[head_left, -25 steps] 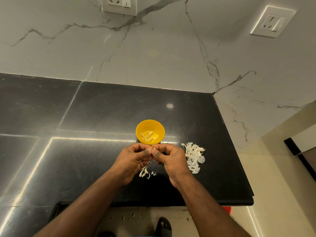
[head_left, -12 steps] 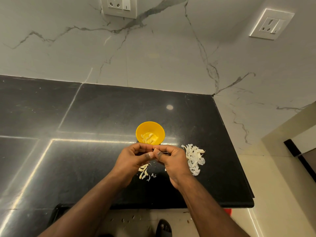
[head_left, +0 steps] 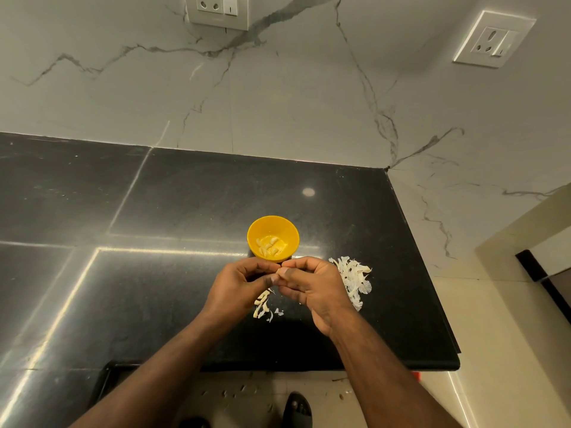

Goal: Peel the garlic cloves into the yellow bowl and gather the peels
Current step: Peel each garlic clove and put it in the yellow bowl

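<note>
Nearest, a sandalled foot (head_left: 297, 409) stood on the tiled floor (head_left: 494, 350) among scattered bits of peel, below the edge of the black granite countertop (head_left: 173, 288). Above it, the left hand (head_left: 238, 288) and right hand (head_left: 312, 287) met fingertip to fingertip, together pinching a small pale garlic clove (head_left: 279, 271) between curled fingers. Under the hands lay a few loose peels (head_left: 262, 307); just right of the right hand sat a larger peel pile (head_left: 355, 281). Just beyond the hands stood the yellow bowl (head_left: 273, 237), holding several peeled cloves (head_left: 269, 244). Farther back rose the marble wall with two socket plates (head_left: 216, 10).
</note>
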A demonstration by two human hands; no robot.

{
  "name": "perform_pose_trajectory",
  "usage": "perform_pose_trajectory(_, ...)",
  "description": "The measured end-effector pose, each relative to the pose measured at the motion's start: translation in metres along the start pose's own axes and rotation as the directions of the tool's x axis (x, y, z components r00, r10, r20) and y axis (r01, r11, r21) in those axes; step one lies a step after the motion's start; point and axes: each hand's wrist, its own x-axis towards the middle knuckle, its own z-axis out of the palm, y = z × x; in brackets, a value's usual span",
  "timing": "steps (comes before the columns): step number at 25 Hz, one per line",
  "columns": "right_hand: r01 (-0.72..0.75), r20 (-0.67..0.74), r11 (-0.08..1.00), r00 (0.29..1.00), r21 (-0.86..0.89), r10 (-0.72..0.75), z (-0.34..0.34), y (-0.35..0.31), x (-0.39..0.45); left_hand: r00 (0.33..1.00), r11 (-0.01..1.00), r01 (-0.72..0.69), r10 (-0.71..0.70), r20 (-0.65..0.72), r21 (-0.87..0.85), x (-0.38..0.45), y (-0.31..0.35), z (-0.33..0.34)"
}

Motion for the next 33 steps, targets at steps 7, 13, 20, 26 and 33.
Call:
perform_pose_trajectory(7, -0.07, -0.019, 0.997, 0.997, -0.04, 0.07, 0.0, -0.001, -0.001, 0.999, 0.996, -0.021, 0.023, -0.03, 0.082, -0.001, -0.005, -0.001)
perform_pose_trajectory(13, -0.076, -0.026, 0.997, 0.997, -0.031, 0.075, 0.002, -0.007, -0.003, 0.999, 0.993, -0.035, 0.038, -0.028, 0.109, 0.0, -0.004, -0.002)
perform_pose_trajectory(20, -0.064, -0.028, 0.992, 0.998, -0.111, 0.062, 0.003, -0.003, 0.002, 0.998, 0.987, -0.057, 0.058, -0.002, 0.152, -0.001, -0.003, -0.005)
perform_pose_trajectory(26, -0.017, -0.009, 0.994, 1.0, -0.104, 0.016, 0.003, -0.001, 0.004, 0.997, 0.984, -0.077, 0.077, 0.006, 0.161, 0.0, -0.003, -0.005)
perform_pose_trajectory(33, 0.058, -0.041, 0.977, 0.997, -0.204, -0.067, 0.007, 0.005, 0.008, 0.998, 0.997, -0.057, 0.057, 0.006, 0.056, -0.002, -0.003, -0.003)
